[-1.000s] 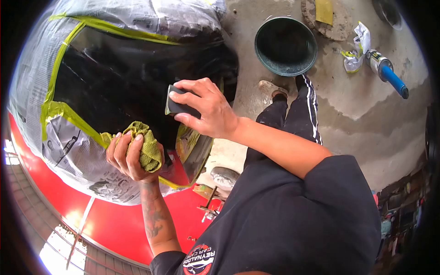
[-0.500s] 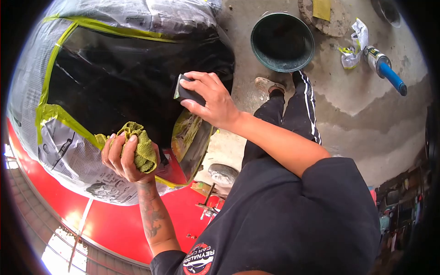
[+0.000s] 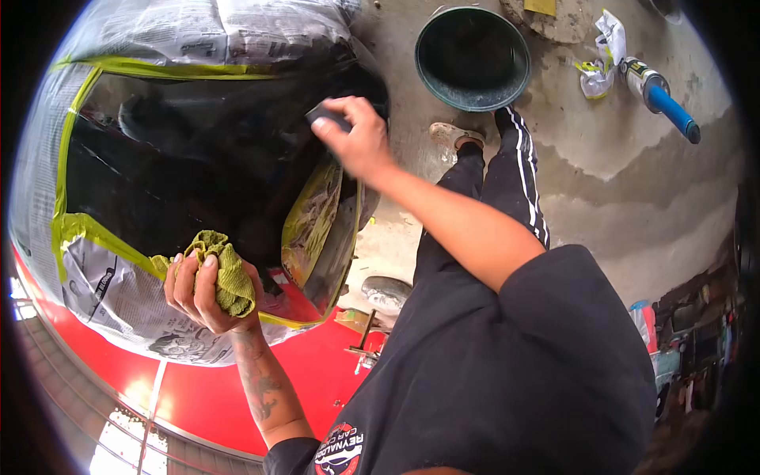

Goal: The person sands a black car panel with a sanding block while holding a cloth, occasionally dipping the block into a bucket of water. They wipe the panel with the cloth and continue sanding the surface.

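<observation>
A glossy black panel (image 3: 190, 158) of a car is framed by yellow-green tape (image 3: 178, 70) and newspaper sheets (image 3: 257, 32). My left hand (image 3: 207, 294) is closed round a crumpled yellow-green cloth (image 3: 229, 279) at the panel's lower edge. Over the panel's right part, my right hand (image 3: 358, 142) grips a small dark block (image 3: 328, 116), with the thumb and fingers on its sides. The underside of the block is hidden, so contact with the panel is hard to tell.
A dark green bucket (image 3: 473, 59) stands on the concrete floor beyond my feet. To its right are a crumpled wrapper (image 3: 598, 77) and a canister with a blue end (image 3: 661, 101). Red bodywork (image 3: 317, 368) lies below the newspaper, near a small wheel (image 3: 386, 293).
My right hand has moved slightly up with the block, which is now tilted differently. The whole view has shifted a little; my left hand still holds the cloth.
</observation>
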Motion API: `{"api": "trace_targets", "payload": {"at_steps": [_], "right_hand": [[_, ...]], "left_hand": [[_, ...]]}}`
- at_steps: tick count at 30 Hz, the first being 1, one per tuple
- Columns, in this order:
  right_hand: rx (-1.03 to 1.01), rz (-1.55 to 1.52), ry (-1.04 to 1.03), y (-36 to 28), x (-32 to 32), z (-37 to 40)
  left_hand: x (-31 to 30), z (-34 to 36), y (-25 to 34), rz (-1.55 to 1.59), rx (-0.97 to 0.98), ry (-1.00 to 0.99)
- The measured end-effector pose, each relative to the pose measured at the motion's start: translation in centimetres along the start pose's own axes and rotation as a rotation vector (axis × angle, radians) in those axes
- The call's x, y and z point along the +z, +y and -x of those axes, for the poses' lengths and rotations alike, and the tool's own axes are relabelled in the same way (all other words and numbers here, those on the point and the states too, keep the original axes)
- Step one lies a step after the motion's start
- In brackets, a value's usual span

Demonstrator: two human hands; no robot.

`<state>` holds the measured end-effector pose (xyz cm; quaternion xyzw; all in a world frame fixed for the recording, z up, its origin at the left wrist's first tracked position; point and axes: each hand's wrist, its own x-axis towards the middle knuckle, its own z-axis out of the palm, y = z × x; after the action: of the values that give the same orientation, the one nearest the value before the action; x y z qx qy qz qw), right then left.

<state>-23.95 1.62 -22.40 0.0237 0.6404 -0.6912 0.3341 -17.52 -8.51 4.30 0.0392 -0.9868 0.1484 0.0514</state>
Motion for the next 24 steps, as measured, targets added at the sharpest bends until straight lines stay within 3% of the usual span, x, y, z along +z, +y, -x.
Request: {"api": "trace_targets", "payload": {"at_steps": [3, 9, 15, 17, 19, 20, 24], "right_hand": [[0.285, 0.17, 0.078, 5.3, -1.1, -2.7], [-0.048, 0.096, -0.058, 0.4, -1.1, 0.2], [0.231, 0.313, -0.028, 12.1, -2.5, -4.8], [0.182, 0.263, -0.042, 7.8, -1.7, -3.6], [-0.045, 0.135, -0.05, 2.0, -1.5, -1.0], [-0.066, 0.095, -0.059, 0.2, -1.3, 0.1], [-0.109, 0.128, -0.014, 3.2, -1.2, -1.2]], "left_hand": [[-0.1, -0.1, 0.1, 0.002, -0.003, -0.011], [0.1, 0.2, 0.0, 0.061, -0.01, 0.013], [-0.3, 0.3, -0.1, 0.034, 0.006, -0.007], [0.2, 0.2, -0.1, 0.029, 0.008, 0.007], [0.1, 0.1, 0.1, 0.042, 0.006, 0.007], [0.0, 0.1, 0.0, 0.03, 0.012, -0.003], [0.1, 0.2, -0.2, 0.039, 0.029, 0.019]]}}
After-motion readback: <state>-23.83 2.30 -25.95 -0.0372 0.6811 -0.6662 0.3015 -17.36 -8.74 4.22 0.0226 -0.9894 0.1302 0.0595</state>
